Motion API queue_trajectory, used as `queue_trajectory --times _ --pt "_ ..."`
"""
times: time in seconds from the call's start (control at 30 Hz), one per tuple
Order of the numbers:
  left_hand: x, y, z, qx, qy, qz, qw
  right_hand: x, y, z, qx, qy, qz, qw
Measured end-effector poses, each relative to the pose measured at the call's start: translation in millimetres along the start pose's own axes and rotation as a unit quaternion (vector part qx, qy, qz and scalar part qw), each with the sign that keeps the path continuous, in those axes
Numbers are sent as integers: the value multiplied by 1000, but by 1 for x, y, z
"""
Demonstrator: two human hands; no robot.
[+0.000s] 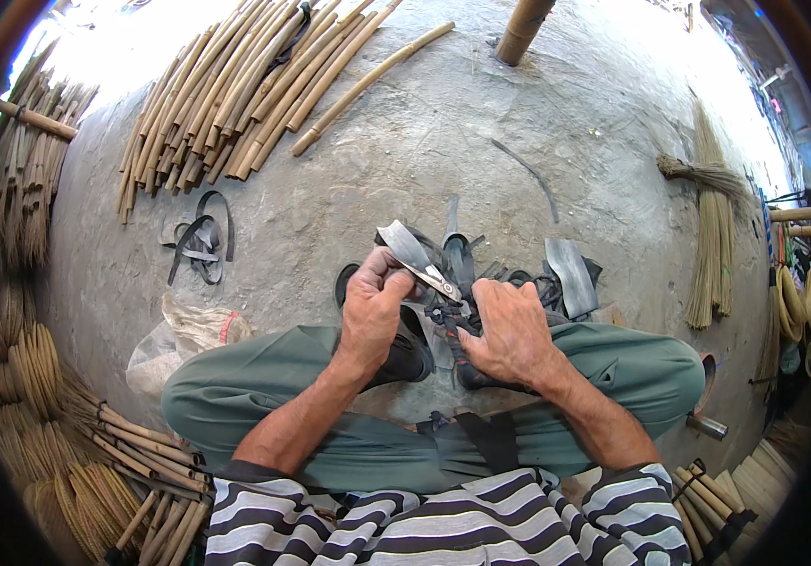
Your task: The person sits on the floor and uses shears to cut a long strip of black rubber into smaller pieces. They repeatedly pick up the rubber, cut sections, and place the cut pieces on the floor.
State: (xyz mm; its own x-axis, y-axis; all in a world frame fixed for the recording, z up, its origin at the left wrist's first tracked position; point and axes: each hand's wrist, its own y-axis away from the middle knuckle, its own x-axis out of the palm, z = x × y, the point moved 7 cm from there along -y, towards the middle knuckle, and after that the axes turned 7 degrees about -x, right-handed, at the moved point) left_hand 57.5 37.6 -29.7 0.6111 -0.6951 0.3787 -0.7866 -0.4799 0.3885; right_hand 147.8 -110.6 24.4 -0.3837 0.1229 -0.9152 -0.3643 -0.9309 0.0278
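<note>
My left hand (370,307) pinches a grey rubber strip (403,243), whose free end sticks up past the fingers. Closed round dark, wrapped handles, my right hand (514,330) holds a pair of scissors (447,288). The blades point up and left, toward the strip beside my left fingertips. Whether they touch it or are parted I cannot tell. Behind and below both hands lie black and grey rubber scraps (459,250), partly hidden. A wider grey rubber piece (570,276) rests on the pile right of my right hand.
Bamboo poles (235,90) lie on the concrete floor at the far left. Looped rubber strips (202,241) and a pale sack (200,325) are on the left. A grass broom bundle (710,222) lies at the right. Coiled bundles (37,373) and short poles (146,457) crowd the near left.
</note>
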Motion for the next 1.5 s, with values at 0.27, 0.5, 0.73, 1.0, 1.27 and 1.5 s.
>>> queue_trajectory --times 0.27,0.5,0.73,1.0,1.27,1.5 --pt "-3 0 10 -68 8 1 998 4 1 -2 33 -32 57 997" --pt "-11 -6 12 -105 41 -27 993 5 4 -5 72 -61 99 991" --pt "-6 -4 9 -62 23 -5 998 -1 1 3 -5 -30 -16 999" --pt "-6 -2 9 -58 8 5 998 3 2 -2 58 -54 85 993" --pt "-18 -8 12 -97 77 -39 991 8 3 -1 45 -58 81 994" --pt "-2 -2 7 -29 44 7 999 5 3 -2 23 -18 38 999"
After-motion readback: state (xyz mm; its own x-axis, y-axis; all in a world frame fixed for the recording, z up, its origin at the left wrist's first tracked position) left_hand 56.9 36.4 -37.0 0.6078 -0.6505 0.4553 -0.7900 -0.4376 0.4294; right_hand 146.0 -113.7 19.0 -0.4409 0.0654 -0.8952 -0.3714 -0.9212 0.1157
